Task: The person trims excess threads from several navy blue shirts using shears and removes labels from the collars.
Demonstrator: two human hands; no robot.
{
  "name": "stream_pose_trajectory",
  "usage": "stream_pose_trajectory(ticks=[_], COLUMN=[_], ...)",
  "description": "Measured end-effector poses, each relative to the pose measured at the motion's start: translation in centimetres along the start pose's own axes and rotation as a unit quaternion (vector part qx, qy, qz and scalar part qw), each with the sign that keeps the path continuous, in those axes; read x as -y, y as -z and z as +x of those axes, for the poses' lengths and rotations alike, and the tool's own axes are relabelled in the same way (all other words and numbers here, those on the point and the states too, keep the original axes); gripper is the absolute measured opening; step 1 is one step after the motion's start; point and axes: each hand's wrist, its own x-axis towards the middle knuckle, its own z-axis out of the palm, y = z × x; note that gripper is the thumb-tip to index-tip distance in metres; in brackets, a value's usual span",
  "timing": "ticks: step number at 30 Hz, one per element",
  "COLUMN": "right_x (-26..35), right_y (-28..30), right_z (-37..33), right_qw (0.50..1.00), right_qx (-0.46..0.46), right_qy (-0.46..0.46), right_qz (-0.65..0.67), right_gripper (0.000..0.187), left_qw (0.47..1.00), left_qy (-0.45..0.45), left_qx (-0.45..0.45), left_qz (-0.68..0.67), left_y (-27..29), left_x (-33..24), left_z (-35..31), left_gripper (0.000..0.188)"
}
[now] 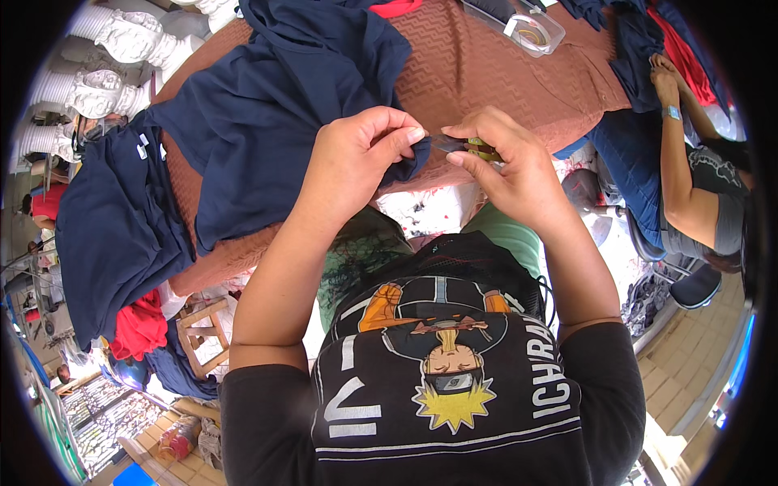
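Navy garment and thread snips, held tip to tip at the table's edge

Left hand: thumb and forefinger closed in a pinch at the margin of a navy garment. The grip is small, apparently so that one short stretch of cloth stands firm and exposed toward the other hand.

Right hand: curled round thread snips with a yellow-green handle, blades pointing left. Thumb and forefinger sit well forward, probably for fine control of the points. Whether the blades are parted cannot be told.

Navy garment: bulk spread over the brown tablecloth, beyond and to the left of the left hand; the table seems to bear its weight, leaving the fingers only the margin to manage. The pinched part lies at the left fingertips, just beside the snips' points; contact cannot be made out.

Further items: a second navy piece with white tags, hanging over the table's left side; a clear plastic tub at the far side, holding small articles.
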Motion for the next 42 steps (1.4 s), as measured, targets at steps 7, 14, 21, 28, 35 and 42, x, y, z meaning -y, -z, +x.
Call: stream_pose_trajectory(ticks=[7,14,21,28,35,42], right_x=[0.3,0.8,1.2,1.3,2.3,3.9], right_y=[-0.1,0.1,-0.3,1.5,5.6,12.6], right_z=[0.1,0.2,0.3,0.7,1.6,2.2], right_qw=[0.998,0.992,0.990,0.976,0.937,0.971], right_qx=[0.006,0.013,0.003,0.037,0.082,0.125], right_qy=[0.025,0.043,0.061,0.064,0.123,-0.016], right_qz=[-0.056,-0.122,-0.127,-0.206,-0.317,-0.202], right_gripper=[0.020,0.017,0.014,0.017,0.023,0.028], left_qw=[1.000,1.000,1.000,0.929,0.944,0.883], left_qy=[-0.009,-0.009,0.002,-0.331,-0.306,-0.324], left_qx=[-0.006,-0.008,-0.010,0.073,-0.119,0.011], left_qz=[0.009,0.020,0.009,0.149,0.022,0.339], left_y=[-0.4,-0.4,-0.6,4.1,3.4,-1.0], left_x=[-0.1,0.0,0.0,-3.4,-3.6,0.0], left_z=[-0.1,-0.2,-0.3,-1.5,-2.6,-2.0], left_gripper=[0.018,0.018,0.014,0.040,0.008,0.045])
